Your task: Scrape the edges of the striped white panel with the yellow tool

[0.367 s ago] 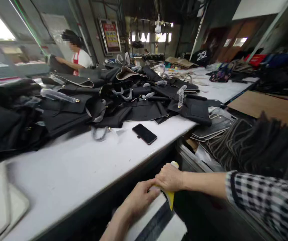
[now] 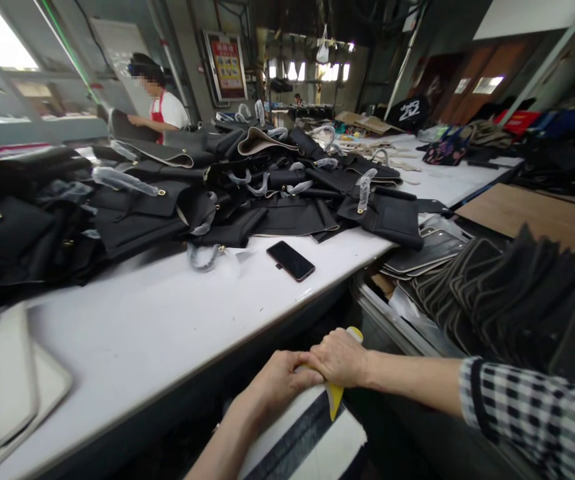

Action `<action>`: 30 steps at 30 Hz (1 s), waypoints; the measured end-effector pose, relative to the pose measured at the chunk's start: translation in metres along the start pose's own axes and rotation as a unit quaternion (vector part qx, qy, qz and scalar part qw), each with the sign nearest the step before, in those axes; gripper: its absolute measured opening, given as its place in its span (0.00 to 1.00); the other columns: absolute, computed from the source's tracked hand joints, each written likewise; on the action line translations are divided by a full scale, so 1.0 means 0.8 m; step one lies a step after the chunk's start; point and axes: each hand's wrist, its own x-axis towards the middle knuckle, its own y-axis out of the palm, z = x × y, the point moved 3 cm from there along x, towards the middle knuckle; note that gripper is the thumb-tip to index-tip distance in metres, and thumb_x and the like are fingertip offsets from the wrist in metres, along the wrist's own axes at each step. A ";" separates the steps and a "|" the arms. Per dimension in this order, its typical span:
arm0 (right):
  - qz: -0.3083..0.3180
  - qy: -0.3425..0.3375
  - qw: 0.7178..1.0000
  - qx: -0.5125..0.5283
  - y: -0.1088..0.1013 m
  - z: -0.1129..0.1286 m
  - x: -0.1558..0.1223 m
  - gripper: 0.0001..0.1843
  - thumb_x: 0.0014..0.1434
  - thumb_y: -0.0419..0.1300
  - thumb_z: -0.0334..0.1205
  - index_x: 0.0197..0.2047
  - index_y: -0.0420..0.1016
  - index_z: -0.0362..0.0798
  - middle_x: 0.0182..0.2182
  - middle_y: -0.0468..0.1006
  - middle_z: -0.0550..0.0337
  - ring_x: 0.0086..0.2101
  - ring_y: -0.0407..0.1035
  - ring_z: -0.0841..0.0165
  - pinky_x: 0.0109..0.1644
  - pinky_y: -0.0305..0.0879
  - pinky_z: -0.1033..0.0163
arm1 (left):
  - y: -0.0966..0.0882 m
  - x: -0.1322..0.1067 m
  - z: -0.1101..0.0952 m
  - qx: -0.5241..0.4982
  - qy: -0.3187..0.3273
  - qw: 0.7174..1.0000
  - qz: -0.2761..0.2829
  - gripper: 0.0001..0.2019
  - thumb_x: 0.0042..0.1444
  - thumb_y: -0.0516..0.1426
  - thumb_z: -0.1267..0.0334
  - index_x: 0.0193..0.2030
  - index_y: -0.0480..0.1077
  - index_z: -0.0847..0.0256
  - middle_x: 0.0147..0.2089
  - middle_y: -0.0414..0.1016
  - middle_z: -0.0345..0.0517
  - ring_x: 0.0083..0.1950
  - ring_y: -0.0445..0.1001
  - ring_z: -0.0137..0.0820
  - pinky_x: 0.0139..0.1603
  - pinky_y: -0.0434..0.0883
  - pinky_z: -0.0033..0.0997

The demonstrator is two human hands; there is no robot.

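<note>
My right hand [image 2: 340, 358] is closed around a yellow-and-white tool [image 2: 335, 402]. Its rounded white end shows above the fist, and a yellow pointed part comes out below. The tool's exact kind is not clear. Beneath that point lies a white panel with a dark stripe [image 2: 312, 437], held low in front of the table edge. My left hand [image 2: 282, 380] is closed at the panel's upper edge, with its fingertips against my right hand. Its grip on the panel is partly hidden.
On the white table [image 2: 167, 320] lie a phone [image 2: 291, 261] and a heap of black bags [image 2: 287, 217] with wrapped handles. Pale striped panels [image 2: 15, 380] lie at left. Dark panels [image 2: 497, 293] stand stacked at right. A co-worker [image 2: 160, 110] handles a dark piece beyond the heap.
The view has shifted slightly. Both hands keep their hold, and the striped panel sits a little further left. The co-worker's dark piece has changed position.
</note>
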 end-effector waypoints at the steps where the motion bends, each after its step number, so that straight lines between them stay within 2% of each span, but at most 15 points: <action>1: -0.004 0.000 1.000 -0.005 0.000 0.003 -0.002 0.22 0.68 0.45 0.50 0.44 0.80 0.55 0.32 0.83 0.54 0.33 0.77 0.55 0.35 0.61 0.58 | -0.001 -0.001 0.001 0.001 -0.003 1.000 0.002 0.12 0.53 0.60 0.58 0.42 0.79 0.58 0.39 0.80 0.37 0.43 0.74 0.35 0.45 0.66 0.28; 3: -0.016 0.007 1.000 -0.020 0.000 0.006 -0.005 0.24 0.68 0.45 0.49 0.39 0.81 0.52 0.30 0.82 0.51 0.31 0.77 0.54 0.33 0.61 0.58 | -0.004 -0.005 0.000 -0.002 -0.009 1.000 0.000 0.13 0.55 0.59 0.54 0.38 0.79 0.59 0.35 0.79 0.37 0.39 0.72 0.34 0.43 0.65 0.29; 5: -0.029 0.019 0.999 -0.030 0.000 0.008 -0.008 0.27 0.69 0.42 0.48 0.34 0.80 0.48 0.29 0.82 0.48 0.30 0.77 0.54 0.33 0.61 0.58 | -0.010 -0.009 -0.001 -0.018 -0.015 1.000 -0.011 0.19 0.60 0.53 0.48 0.36 0.79 0.60 0.34 0.77 0.39 0.39 0.71 0.34 0.44 0.64 0.30; 8: -0.044 0.022 0.998 -0.033 0.000 0.011 -0.011 0.32 0.71 0.37 0.50 0.34 0.80 0.49 0.30 0.82 0.48 0.30 0.77 0.56 0.33 0.62 0.58 | -0.019 -0.015 -0.002 -0.064 -0.035 0.997 -0.032 0.28 0.63 0.46 0.42 0.37 0.79 0.62 0.34 0.76 0.41 0.37 0.68 0.32 0.46 0.63 0.32; 12: -0.055 0.037 0.998 -0.022 0.001 0.013 -0.016 0.35 0.72 0.34 0.51 0.32 0.79 0.47 0.29 0.82 0.45 0.29 0.77 0.57 0.34 0.62 0.58 | -0.019 -0.012 0.006 -0.121 -0.057 0.990 -0.048 0.24 0.55 0.55 0.42 0.34 0.78 0.65 0.26 0.70 0.39 0.30 0.61 0.29 0.38 0.61 0.31; 18: -0.049 0.045 0.996 0.057 0.008 0.004 -0.029 0.28 0.70 0.39 0.49 0.41 0.79 0.51 0.31 0.82 0.47 0.30 0.75 0.57 0.35 0.60 0.57 | -0.007 -0.002 0.021 -0.181 -0.083 0.979 -0.043 0.24 0.47 0.62 0.44 0.40 0.80 0.64 0.31 0.76 0.44 0.29 0.64 0.29 0.37 0.63 0.32; 21: -0.050 0.076 0.987 0.131 0.012 -0.006 -0.034 0.32 0.69 0.39 0.55 0.30 0.78 0.49 0.27 0.80 0.47 0.29 0.73 0.58 0.36 0.58 0.57 | -0.007 -0.002 0.022 -0.180 -0.090 0.978 -0.050 0.24 0.43 0.65 0.47 0.41 0.81 0.64 0.34 0.78 0.47 0.30 0.66 0.30 0.37 0.64 0.33; 23: -0.037 0.093 0.974 0.202 0.016 -0.014 -0.037 0.37 0.67 0.38 0.61 0.23 0.74 0.47 0.22 0.75 0.52 0.27 0.70 0.62 0.34 0.57 0.59 | -0.009 -0.002 0.021 -0.170 -0.095 0.979 -0.066 0.23 0.42 0.65 0.49 0.42 0.81 0.64 0.35 0.79 0.48 0.32 0.67 0.31 0.38 0.64 0.33; 25: -0.013 0.105 0.956 0.273 0.022 -0.022 -0.041 0.42 0.66 0.29 0.65 0.23 0.70 0.47 0.16 0.65 0.59 0.21 0.62 0.68 0.29 0.55 0.62 | -0.011 -0.003 0.019 -0.158 -0.099 0.979 -0.080 0.23 0.42 0.65 0.51 0.43 0.81 0.64 0.38 0.80 0.49 0.34 0.68 0.33 0.39 0.65 0.33; 26: 0.001 0.112 0.941 0.319 0.026 -0.027 -0.043 0.45 0.65 0.23 0.66 0.26 0.71 0.48 0.15 0.59 0.63 0.18 0.57 0.70 0.26 0.54 0.64 | -0.012 -0.003 0.018 -0.154 -0.101 0.979 -0.084 0.23 0.42 0.65 0.51 0.43 0.81 0.64 0.38 0.81 0.49 0.35 0.69 0.33 0.40 0.66 0.33; 27: 0.013 0.121 0.912 0.391 0.030 -0.032 -0.046 0.48 0.63 0.18 0.66 0.32 0.72 0.48 0.15 0.55 0.66 0.16 0.51 0.72 0.24 0.52 0.65 | -0.012 -0.003 0.017 -0.149 -0.103 0.980 -0.085 0.23 0.42 0.65 0.51 0.44 0.80 0.63 0.39 0.81 0.49 0.36 0.70 0.34 0.40 0.66 0.33; 28: 0.023 0.130 0.863 0.487 0.034 -0.036 -0.049 0.49 0.61 0.16 0.67 0.38 0.72 0.48 0.16 0.53 0.68 0.16 0.48 0.73 0.22 0.49 0.66 | -0.013 -0.003 0.016 -0.145 -0.106 0.980 -0.086 0.23 0.42 0.65 0.51 0.44 0.80 0.63 0.39 0.81 0.49 0.36 0.70 0.34 0.40 0.67 0.33; 29: 0.032 0.136 0.790 0.597 0.037 -0.038 -0.051 0.49 0.60 0.18 0.70 0.45 0.70 0.49 0.18 0.52 0.69 0.16 0.46 0.74 0.22 0.48 0.67 | -0.013 -0.002 0.015 -0.141 -0.107 0.980 -0.086 0.22 0.43 0.64 0.52 0.44 0.81 0.62 0.39 0.81 0.48 0.36 0.70 0.33 0.40 0.67 0.33; 30: 0.040 0.134 0.699 0.702 0.041 -0.039 -0.052 0.48 0.59 0.22 0.73 0.51 0.68 0.50 0.20 0.54 0.69 0.17 0.46 0.75 0.22 0.46 0.68 | -0.014 -0.002 0.014 -0.135 -0.109 0.981 -0.087 0.22 0.43 0.64 0.52 0.43 0.81 0.62 0.39 0.81 0.48 0.36 0.71 0.33 0.40 0.67 0.33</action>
